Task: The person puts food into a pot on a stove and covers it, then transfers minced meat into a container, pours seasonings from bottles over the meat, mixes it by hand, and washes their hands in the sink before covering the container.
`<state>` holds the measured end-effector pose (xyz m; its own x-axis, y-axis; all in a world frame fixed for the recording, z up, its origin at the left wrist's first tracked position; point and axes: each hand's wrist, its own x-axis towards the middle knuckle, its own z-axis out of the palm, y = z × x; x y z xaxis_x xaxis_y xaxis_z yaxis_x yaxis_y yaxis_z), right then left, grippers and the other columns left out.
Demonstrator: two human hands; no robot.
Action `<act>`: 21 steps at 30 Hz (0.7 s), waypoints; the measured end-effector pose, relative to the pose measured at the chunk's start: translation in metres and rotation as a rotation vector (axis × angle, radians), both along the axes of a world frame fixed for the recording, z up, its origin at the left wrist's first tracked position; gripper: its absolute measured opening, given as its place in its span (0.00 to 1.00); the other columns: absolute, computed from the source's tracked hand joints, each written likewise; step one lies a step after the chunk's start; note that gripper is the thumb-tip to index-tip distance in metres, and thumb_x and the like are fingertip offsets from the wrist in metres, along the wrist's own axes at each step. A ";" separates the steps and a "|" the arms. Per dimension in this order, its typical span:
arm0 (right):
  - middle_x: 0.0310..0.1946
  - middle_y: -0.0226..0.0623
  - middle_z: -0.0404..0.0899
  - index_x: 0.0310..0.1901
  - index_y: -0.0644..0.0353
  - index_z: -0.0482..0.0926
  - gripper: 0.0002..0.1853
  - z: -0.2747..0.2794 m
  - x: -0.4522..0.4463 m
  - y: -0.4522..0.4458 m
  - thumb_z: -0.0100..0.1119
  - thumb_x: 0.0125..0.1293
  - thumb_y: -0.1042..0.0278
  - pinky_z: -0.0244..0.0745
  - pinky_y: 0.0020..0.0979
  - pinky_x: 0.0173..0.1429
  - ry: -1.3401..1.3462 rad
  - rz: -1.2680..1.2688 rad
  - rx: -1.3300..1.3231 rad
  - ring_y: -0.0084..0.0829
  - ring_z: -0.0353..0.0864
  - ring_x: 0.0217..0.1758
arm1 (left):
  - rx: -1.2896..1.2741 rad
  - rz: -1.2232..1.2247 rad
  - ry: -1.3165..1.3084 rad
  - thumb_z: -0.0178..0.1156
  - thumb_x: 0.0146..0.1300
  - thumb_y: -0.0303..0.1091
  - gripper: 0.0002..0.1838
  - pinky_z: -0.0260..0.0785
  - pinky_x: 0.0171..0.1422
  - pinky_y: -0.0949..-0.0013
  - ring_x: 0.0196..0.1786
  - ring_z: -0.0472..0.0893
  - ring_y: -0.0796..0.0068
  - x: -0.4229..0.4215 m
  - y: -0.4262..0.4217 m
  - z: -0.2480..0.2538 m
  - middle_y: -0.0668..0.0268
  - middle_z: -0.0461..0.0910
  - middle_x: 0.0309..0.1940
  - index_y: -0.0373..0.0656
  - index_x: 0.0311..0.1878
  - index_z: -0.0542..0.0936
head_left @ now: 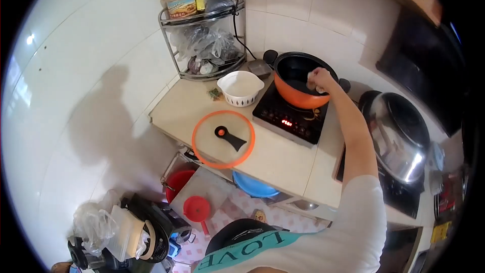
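My right hand point(320, 79) is over the near right side of an orange pot point(302, 100) with a dark inside. Its fingers are closed on a small whitish, crumpled piece point(311, 84), maybe tissue or cloth; I cannot make out which. The pot sits on a black induction cooker point(288, 121) whose red display is lit. Left of the cooker stands a white two-handled bowl point(240, 91) with a dark pattern along its side. A glass lid with an orange rim point(196, 144) and a black handle lies flat on the counter. My left hand is out of sight.
A metal corner rack point(177, 55) with bags and a yellow-lidded jar stands at the back left; a black cord hangs beside it. To the right, a large shiny metal lid or basin point(401, 136) rests over a stove. Below the counter point(283, 164) are a blue basin and red containers.
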<state>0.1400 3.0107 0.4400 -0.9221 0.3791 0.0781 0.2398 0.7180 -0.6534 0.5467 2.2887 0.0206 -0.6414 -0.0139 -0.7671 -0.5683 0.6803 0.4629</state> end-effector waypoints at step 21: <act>0.34 0.40 0.76 0.42 0.61 0.75 0.15 -0.003 0.082 -0.180 0.59 0.55 0.63 0.74 0.29 0.38 0.171 0.598 0.046 0.30 0.78 0.33 | -0.250 -0.872 0.855 0.54 0.53 0.35 0.10 0.69 0.32 0.65 0.26 0.76 0.60 -0.191 0.021 0.025 0.59 0.78 0.27 0.40 0.34 0.77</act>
